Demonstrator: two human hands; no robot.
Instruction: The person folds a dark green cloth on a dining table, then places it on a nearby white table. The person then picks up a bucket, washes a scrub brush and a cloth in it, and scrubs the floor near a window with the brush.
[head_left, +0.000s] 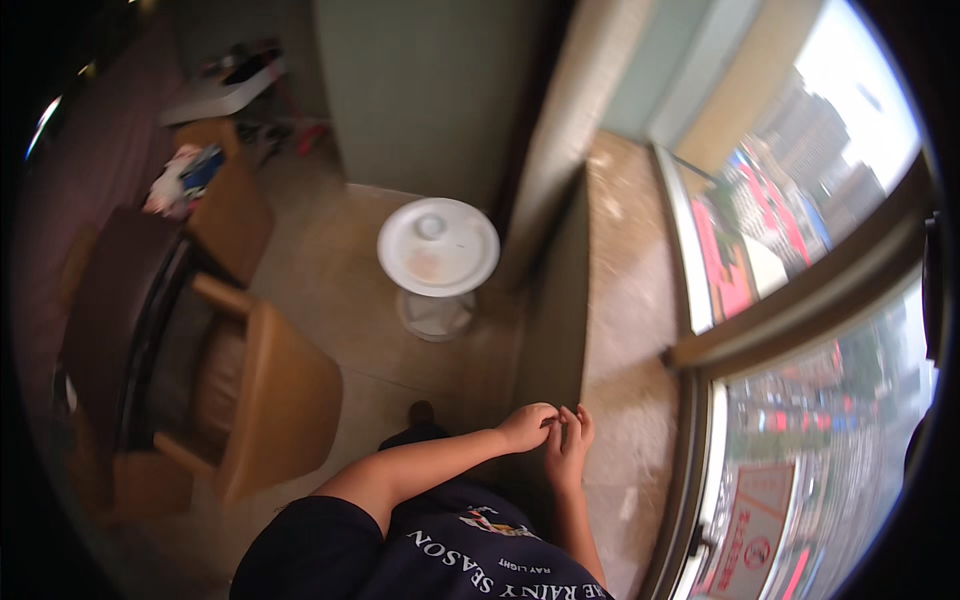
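My left hand (528, 427) is closed with a small dark object (548, 422) between its fingertips; what the object is cannot be told. My right hand (568, 450) is beside it, with its fingertips close to the same object and its other fingers raised and bent. Both hands are together in front of my dark printed T-shirt, near the inner edge of a stone windowsill (630, 315). Whether the right fingertips touch the object is too small to tell.
Ahead stands a round white side table (450, 262) with a small clear round item (430, 226) on it. A brown armchair (292, 397) is at a dark table (112, 307) on the left. Window frames (795, 277) run along the right, with a sign on the glass (752, 525).
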